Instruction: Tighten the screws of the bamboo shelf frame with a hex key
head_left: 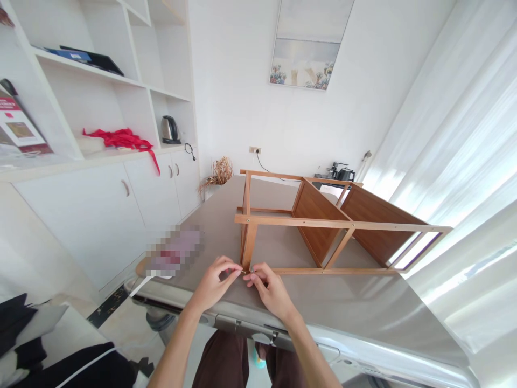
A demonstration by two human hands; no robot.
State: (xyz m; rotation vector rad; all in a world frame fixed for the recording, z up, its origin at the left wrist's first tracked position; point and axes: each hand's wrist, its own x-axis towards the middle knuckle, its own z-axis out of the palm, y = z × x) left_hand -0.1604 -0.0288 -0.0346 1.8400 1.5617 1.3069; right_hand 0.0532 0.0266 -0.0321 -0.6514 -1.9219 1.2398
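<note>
A wooden shelf rack (pixel 299 222) lies on its side on the grey-brown table. Both my hands meet at its near left corner, where a leg joins a crosspiece. My left hand (pixel 216 283) pinches a small, thin, brass-coloured piece (pixel 243 271) between thumb and fingertips; it is too small to name. My right hand (pixel 271 291) is closed at the same corner, thumb and fingers drawn together beside the wood. Whatever sits between its fingertips is tiny and mostly hidden.
The table (pixel 363 312) has a shiny metal front edge. At its left lies a blurred pinkish packet (pixel 175 250). White shelving with an electric kettle (pixel 169 129) and red cloth (pixel 121 139) stands left. Dried plants (pixel 221 171) stand behind; white curtains (pixel 456 134) hang right.
</note>
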